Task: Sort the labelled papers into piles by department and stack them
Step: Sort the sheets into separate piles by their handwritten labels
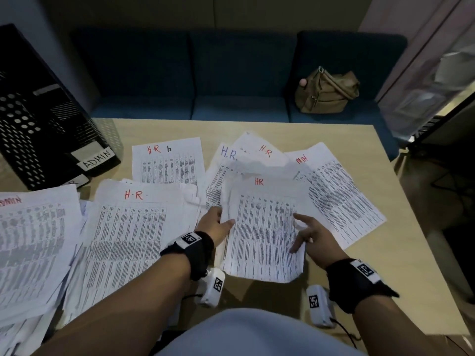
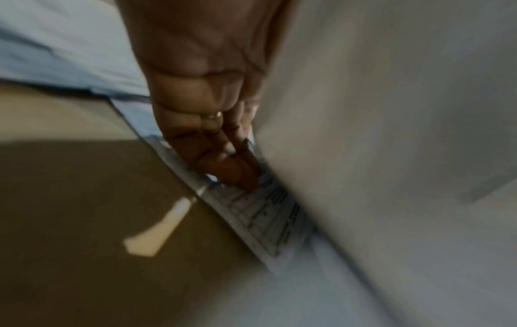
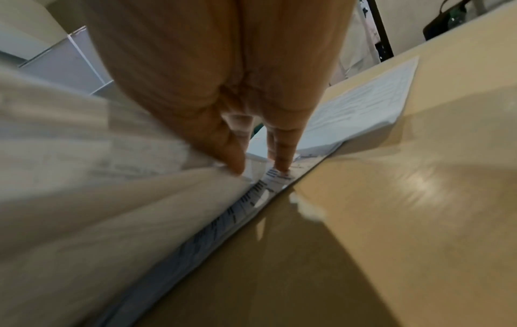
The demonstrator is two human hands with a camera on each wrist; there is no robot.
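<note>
Sorting is only partly done, as far as the head view shows. On the table one "HR" bundle is raised a little at its near end between the two hands. The left hand holds its left edge, with the thumb on top and the fingers under the sheets. The right hand holds the right edge: the thumb presses on the top sheet, some fingers go below, and the index finger is stretched over the page.

To the left a thick "H·R" pile lies near the left forearm, and this looks like the place where the lifted bundle belongs. At the far left an "ADMIN" pile is already apart, though its sheets are not squared.

Still loose are another "H·R" sheet behind the thick pile, two more H.R. sheets fanned behind the lifted bundle, and one sheet with a red label ending in "MIN" to the right, probably for admin. These must still be collected, and then every pile squared.

A black perforated tray rack with an "ADMIN" tag stands at the far left corner, touching the paper area. A tan bag sits on the blue sofa behind, well apart. The loose sheets overlap each other, so lifting one may drag its neighbours.
</note>
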